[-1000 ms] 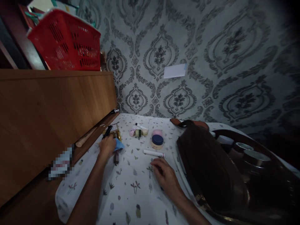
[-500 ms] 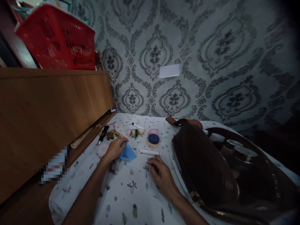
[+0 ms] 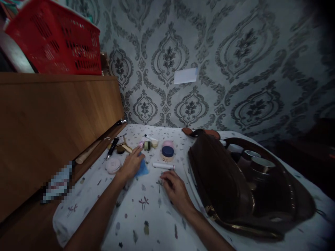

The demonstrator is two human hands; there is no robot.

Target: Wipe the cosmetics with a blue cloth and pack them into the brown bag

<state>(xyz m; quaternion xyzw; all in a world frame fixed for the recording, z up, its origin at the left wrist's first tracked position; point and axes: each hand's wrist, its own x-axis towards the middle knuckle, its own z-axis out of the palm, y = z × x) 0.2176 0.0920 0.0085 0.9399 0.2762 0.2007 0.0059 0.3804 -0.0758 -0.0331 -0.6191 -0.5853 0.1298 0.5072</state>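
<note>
Left hand [image 3: 133,164]: palm down over one blue cloth [image 3: 142,169], fingers loosely extended, fingertips by the near end of one gold tube [image 3: 127,149]; can't tell if the grip is pinching the cloth or just lying on it. Right hand [image 3: 176,190]: grip released, fingers half curled, just on the near side of one white tube [image 3: 163,166]. Blue cloth sits left of the white tube, on a white printed sheet [image 3: 146,209]. Far side of the white tube: one navy-lidded jar [image 3: 168,151], one pink round item [image 3: 168,143] behind it. Left of those, one green-and-dark jar [image 3: 147,145] and one cream item [image 3: 154,143], side by side. Left of left hand: one pale pink compact [image 3: 113,165], one black tube [image 3: 112,149] farther. Right: one brown bag [image 3: 217,174], unzipped, two silver lids [image 3: 263,164] visible inside.
</note>
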